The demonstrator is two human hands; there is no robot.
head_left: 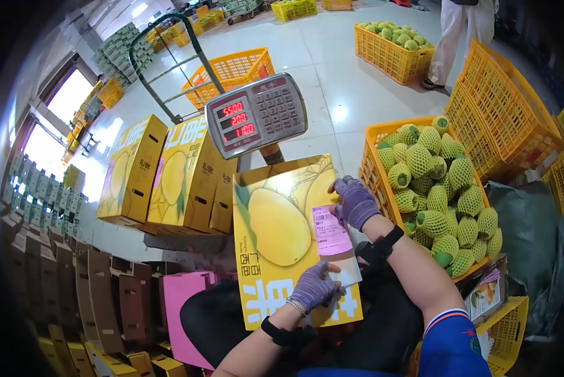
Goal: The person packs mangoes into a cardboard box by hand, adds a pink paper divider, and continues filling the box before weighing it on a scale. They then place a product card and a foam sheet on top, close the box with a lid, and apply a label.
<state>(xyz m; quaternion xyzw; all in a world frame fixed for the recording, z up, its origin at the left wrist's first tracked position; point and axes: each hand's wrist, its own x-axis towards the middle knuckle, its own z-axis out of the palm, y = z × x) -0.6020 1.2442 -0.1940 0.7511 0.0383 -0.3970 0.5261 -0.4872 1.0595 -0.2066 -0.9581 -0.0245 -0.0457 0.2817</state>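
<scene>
A yellow carton (276,207) printed with a large mango stands in front of me. On its right part lies a pink printed label (332,234), with white backing paper (350,271) showing below it. My left hand (316,287), in a purple knit glove with bare fingertips, is closed at the paper's lower end and pinches it. My right hand (357,202), gloved the same way, rests at the label's upper right corner near the carton's edge, fingers bent and apart. Just behind the carton stands a scale display (257,115) with red digits.
An orange crate (382,188) of mangoes in green foam nets (436,195) stands at my right, beside stacked crates (496,107). Finished-looking mango cartons (184,169) and a hand trolley (162,94) are at left. Folded cartons (99,301) fill the lower left. A person (461,38) stands behind.
</scene>
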